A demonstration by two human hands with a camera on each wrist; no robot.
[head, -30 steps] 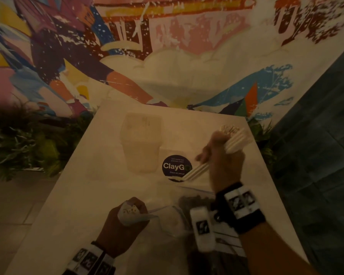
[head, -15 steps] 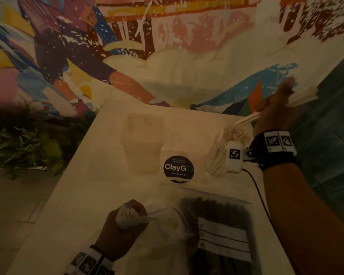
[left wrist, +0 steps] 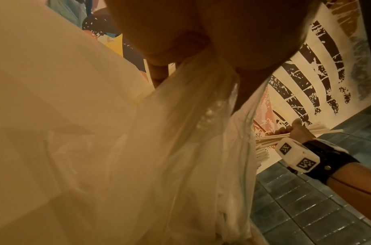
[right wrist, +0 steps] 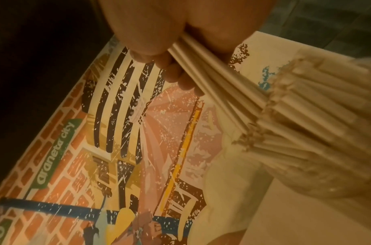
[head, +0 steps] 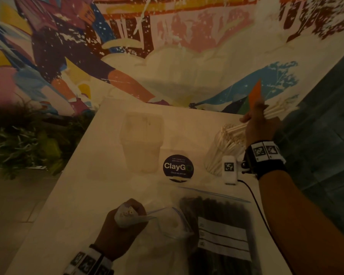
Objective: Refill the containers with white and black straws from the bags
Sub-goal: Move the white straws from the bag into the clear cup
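Note:
My right hand (head: pixel 259 124) grips a bundle of white straws (head: pixel 274 112), tilted, with their lower ends at the mouth of a clear container (head: pixel 219 153) full of white straws at the table's right. The same straws (right wrist: pixel 211 86) meet that container (right wrist: pixel 318 119) in the right wrist view. My left hand (head: pixel 125 221) grips the bunched end of a clear bag (head: pixel 167 227) that holds white straws (head: pixel 127 213); the bag (left wrist: pixel 190 132) hangs below the fist. A zip bag of black straws (head: pixel 216 231) lies at the front right. A frosted empty container (head: pixel 142 141) stands mid-table.
A round dark "ClayGo" sticker (head: pixel 178 168) sits between the two containers on the white table (head: pixel 83 195). A painted mural wall (head: pixel 167 46) rises behind; plants (head: pixel 18 139) lie to the left and dark tiled floor (head: pixel 326 135) to the right.
My right hand carried the white straws from above the bags up to the right, then lowered their ends to the full container's mouth. The left hand stayed put on the bag.

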